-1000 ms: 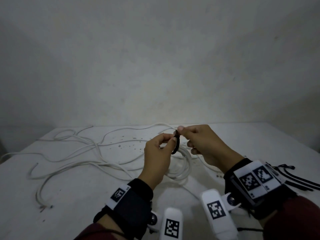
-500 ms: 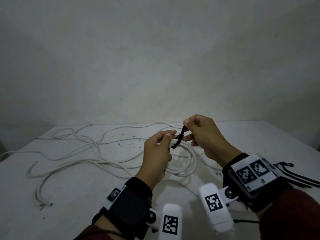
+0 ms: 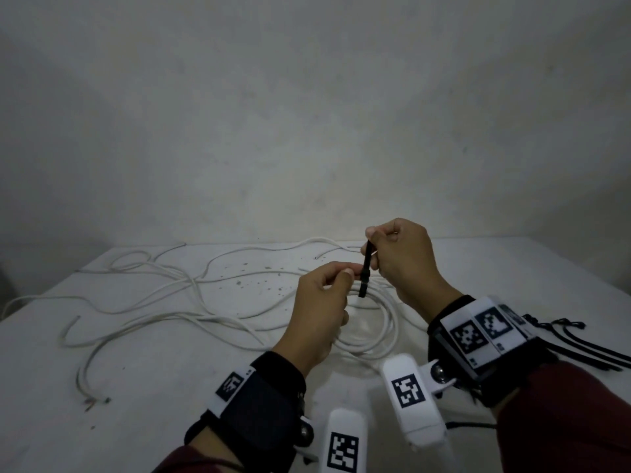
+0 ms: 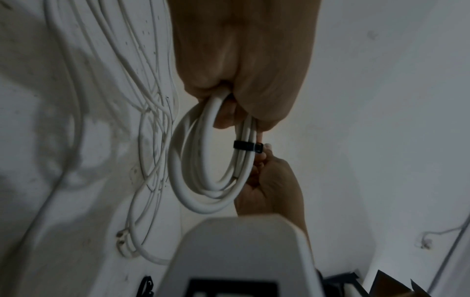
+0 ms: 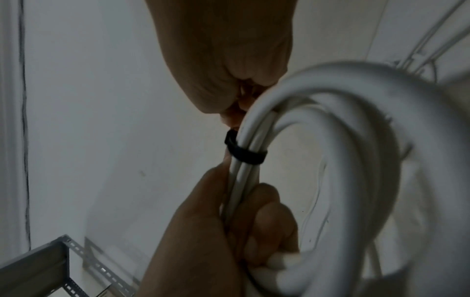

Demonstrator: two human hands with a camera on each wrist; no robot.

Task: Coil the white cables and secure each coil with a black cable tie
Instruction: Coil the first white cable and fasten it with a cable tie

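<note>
My left hand (image 3: 341,273) grips a coil of white cable (image 3: 386,331) above the white table (image 3: 170,387). A black cable tie (image 3: 366,268) is wrapped tightly round the bundled strands just past my left fingertips. My right hand (image 3: 374,238) pinches the tie's tail and holds it upright above the coil. In the left wrist view the tie (image 4: 246,145) bands the coil (image 4: 203,180) below my left hand (image 4: 239,112). The right wrist view shows the tie (image 5: 244,152) on the coil (image 5: 356,120), between my right hand (image 5: 234,118) and my left fingers (image 5: 262,203).
Loose white cables (image 3: 153,302) sprawl over the left and far side of the table, one frayed end (image 3: 95,401) near the front left. Several spare black ties (image 3: 580,346) lie at the right edge. A metal angle frame (image 5: 63,261) stands beside the table.
The tie's wide loop has closed down snug on the coil. My right hand has risen, drawing the tail up, while my left hand kept its hold on the coil.
</note>
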